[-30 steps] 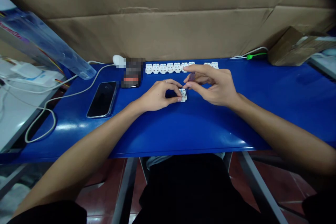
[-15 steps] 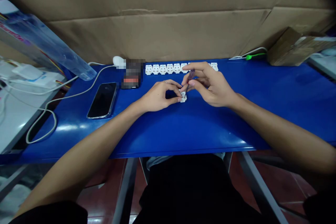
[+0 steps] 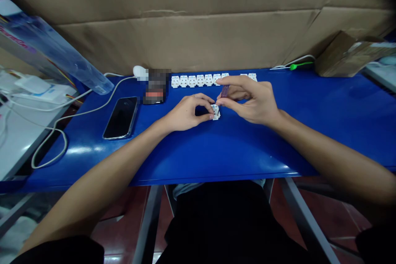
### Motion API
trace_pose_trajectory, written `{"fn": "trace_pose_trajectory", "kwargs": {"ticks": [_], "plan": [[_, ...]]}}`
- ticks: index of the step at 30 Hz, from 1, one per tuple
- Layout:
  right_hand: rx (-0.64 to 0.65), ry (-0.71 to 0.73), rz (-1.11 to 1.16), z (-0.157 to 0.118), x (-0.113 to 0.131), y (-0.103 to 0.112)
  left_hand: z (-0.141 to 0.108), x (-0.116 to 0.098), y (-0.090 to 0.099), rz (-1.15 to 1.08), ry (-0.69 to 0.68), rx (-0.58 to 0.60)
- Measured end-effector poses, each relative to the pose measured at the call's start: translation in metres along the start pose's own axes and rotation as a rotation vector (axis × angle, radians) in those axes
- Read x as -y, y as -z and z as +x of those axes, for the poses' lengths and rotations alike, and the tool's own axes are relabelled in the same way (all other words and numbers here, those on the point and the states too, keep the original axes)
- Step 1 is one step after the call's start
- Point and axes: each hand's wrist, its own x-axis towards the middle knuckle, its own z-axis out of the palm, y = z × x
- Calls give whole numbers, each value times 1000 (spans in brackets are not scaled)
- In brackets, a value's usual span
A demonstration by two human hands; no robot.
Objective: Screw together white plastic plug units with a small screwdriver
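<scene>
On the blue table (image 3: 204,156), my left hand (image 3: 188,112) pinches a small white plastic part with holes (image 3: 215,112) between thumb and fingers. It looks like a socket or terminal module; its exact kind is too small to tell. My right hand (image 3: 253,101) grips the purple handle of a small screwdriver (image 3: 225,90) between thumb and fingers. The screwdriver's thin shaft slants down to the white part, and its tip seems to touch it. Behind my hands runs a row of similar white parts (image 3: 192,81), partly hidden by my right hand.
A smartphone (image 3: 120,118) lies left of my hands, with a blurred dark object (image 3: 154,86) behind it. A white cable (image 3: 89,111) loops over the left side. A clear plastic bottle (image 3: 68,53) leans there. At back right are a green tie (image 3: 300,66) and a cardboard box (image 3: 337,55).
My right hand's fingers have shifted on the screwdriver handle, and the index finger no longer reaches toward the white part. My left hand stays in place with the white part.
</scene>
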Motion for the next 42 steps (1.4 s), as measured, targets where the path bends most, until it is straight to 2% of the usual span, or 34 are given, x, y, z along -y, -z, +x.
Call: {"fn": "trace_pose_trajectory", "kwargs": {"ticks": [3, 8, 11, 15, 21, 26, 32, 38, 42], "plan": [[6, 40, -22, -1, 0, 0, 0, -1, 0, 10, 1, 3], [82, -6, 66, -1, 8, -1, 0, 0, 0, 10, 1, -2], [-9, -2, 10, 0, 7, -3, 0, 1, 0, 4, 2, -3], [-81, 97, -72, 3, 2, -4, 0, 1, 0, 8, 12, 6], [111, 5, 15, 3, 10, -1, 0, 2, -1, 14, 2, 0], [9, 75, -58, 1, 9, -3, 0, 2, -1, 10, 2, 4], [105, 13, -8, 2, 9, -3, 0, 2, 0, 16, 2, 12], [-36, 129, -83, 3, 8, -4, 0, 3, 0, 5, -20, 13], [27, 129, -95, 3, 8, -2, 0, 2, -1, 8, -6, 18]]}}
